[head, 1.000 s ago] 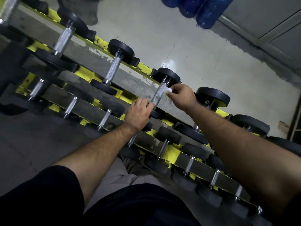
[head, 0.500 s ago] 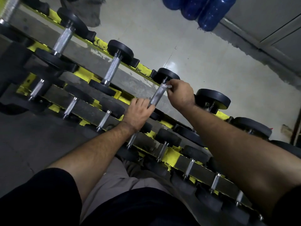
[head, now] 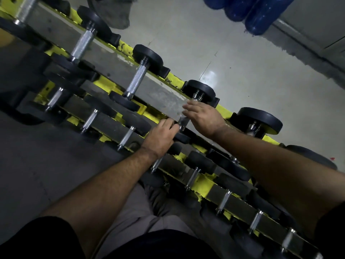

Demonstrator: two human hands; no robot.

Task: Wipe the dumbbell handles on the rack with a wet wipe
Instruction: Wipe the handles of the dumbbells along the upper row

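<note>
The dumbbell with black round end plates and a knurled steel handle (head: 182,122) is lying in the upper tier of the yellow-and-grey steel rack (head: 104,60), just above the centre of the view. Only a short stretch of its handle is showing between the two hands. Its far plate is lying at 1 o'clock from that stretch, its near plate at 7 o'clock.

The right hand (head: 202,116) is being laid over the upper part of the handle, fingers curled around it. The wet wipe cannot be made out; it is judged to be hidden under this hand. The left hand (head: 162,136) is resting at the lower end of the handle, fingers curled against it where it meets the near plate.

Handling judgement: the dumbbell is being treated as heavy and rigid; it is best left seated in the rack and not lifted. The knurling is judged to give high friction, so a thin, soft, damp wipe is likely to snag or tear if dragged hard. The handle should be wrapped at mid-length and the wipe rotated around it, while the near end is being steadied against rolling.

Neighbouring dumbbells with bare steel handles (head: 135,82) are lying at 10 o'clock.
</note>
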